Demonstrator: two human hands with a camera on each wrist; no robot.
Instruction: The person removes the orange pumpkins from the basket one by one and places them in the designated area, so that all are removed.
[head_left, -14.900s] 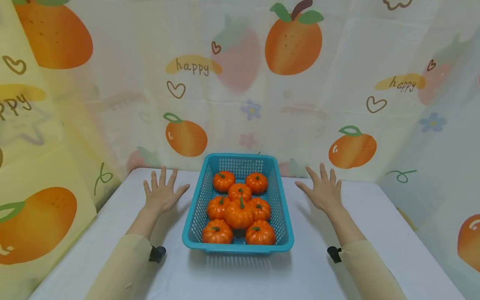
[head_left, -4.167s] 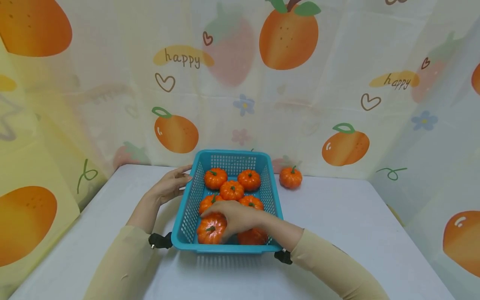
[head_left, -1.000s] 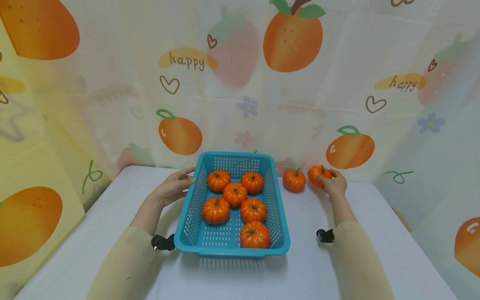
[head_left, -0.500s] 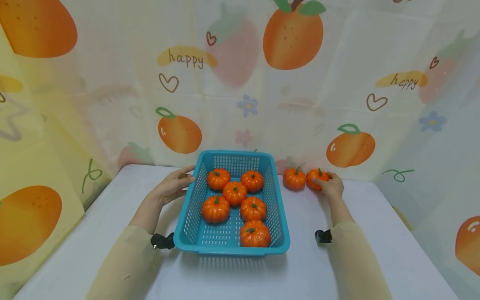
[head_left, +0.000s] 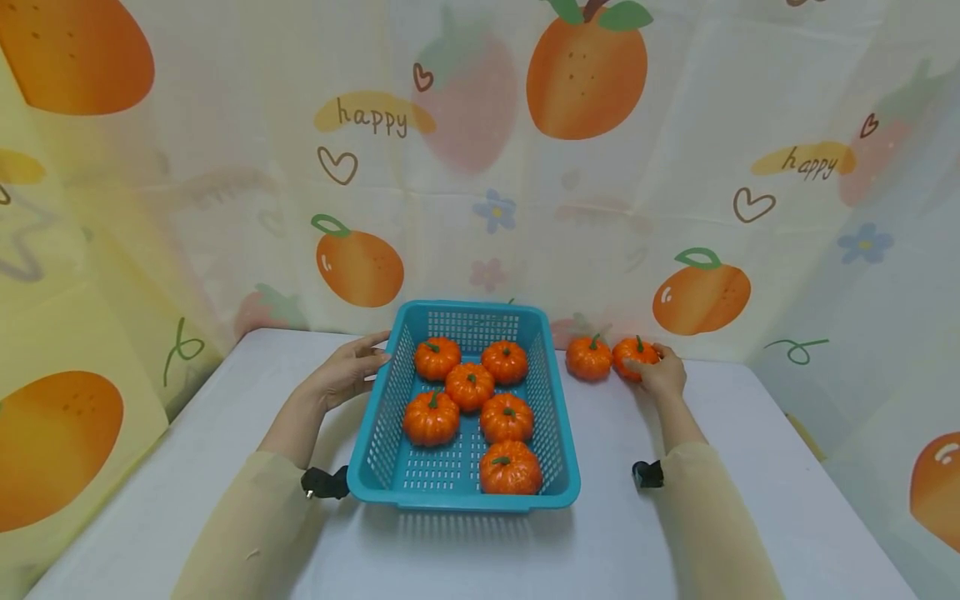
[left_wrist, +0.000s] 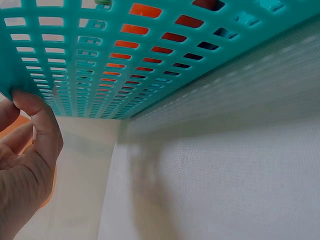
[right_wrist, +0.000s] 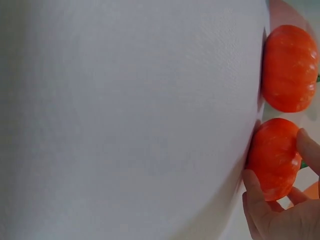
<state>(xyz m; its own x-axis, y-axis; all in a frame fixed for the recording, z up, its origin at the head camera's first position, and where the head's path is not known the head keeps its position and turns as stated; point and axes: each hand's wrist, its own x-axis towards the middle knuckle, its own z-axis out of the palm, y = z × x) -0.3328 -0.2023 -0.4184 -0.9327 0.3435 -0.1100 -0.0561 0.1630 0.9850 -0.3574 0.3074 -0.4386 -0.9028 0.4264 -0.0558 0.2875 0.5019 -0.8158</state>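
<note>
A blue-green plastic basket (head_left: 468, 502) stands mid-table with several small orange pumpkins inside, such as one at its front right (head_left: 511, 468). My left hand (head_left: 347, 373) pinches the basket's left rim; in the left wrist view, thumb and fingers (left_wrist: 42, 120) meet at the rim's edge. Right of the basket, at the table's back, two pumpkins sit side by side. My right hand (head_left: 664, 374) holds the outer pumpkin (head_left: 632, 358) from its right, thumb and fingers around it, as the right wrist view also shows. The inner pumpkin (head_left: 588, 358) stands untouched on the cloth.
A white cloth (head_left: 615, 533) covers the table. Behind it hangs a fruit-patterned curtain (head_left: 450, 242), close to the table's back edge and both sides. A black strap device (head_left: 325, 482) sits on my left wrist and another (head_left: 648, 474) on my right.
From the basket, two pumpkins have been moved to the table's back right. Over the last second my right hand lowered the second beside the first. My left hand took hold of the rim earlier.
</note>
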